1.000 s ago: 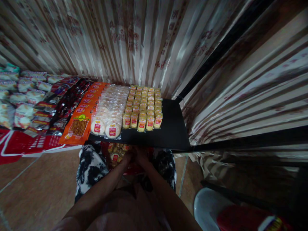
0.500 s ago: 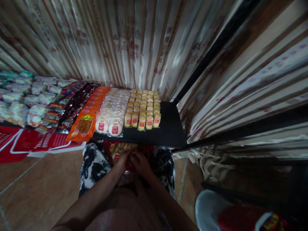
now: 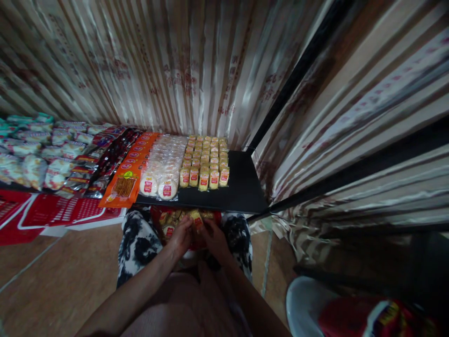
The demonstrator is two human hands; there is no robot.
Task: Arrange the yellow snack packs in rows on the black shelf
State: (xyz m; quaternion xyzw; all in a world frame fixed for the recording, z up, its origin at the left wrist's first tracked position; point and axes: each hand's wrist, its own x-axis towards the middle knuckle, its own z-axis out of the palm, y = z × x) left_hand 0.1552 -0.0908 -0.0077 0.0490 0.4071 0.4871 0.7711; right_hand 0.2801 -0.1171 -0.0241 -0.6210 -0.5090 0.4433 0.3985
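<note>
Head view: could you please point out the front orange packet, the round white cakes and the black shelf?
front orange packet (image 3: 122, 186), head view, middle of its front.
round white cakes (image 3: 164, 161), head view, middle of the rows.
black shelf (image 3: 242, 188), head view, bare right part.

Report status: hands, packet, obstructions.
Left hand and right hand meet at yellow packet above red container; grip unclear. Stocked black shelf just ahead.

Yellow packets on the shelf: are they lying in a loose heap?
No, the yellow packets stand in neat rows on the black shelf, right of the round cakes.
</note>
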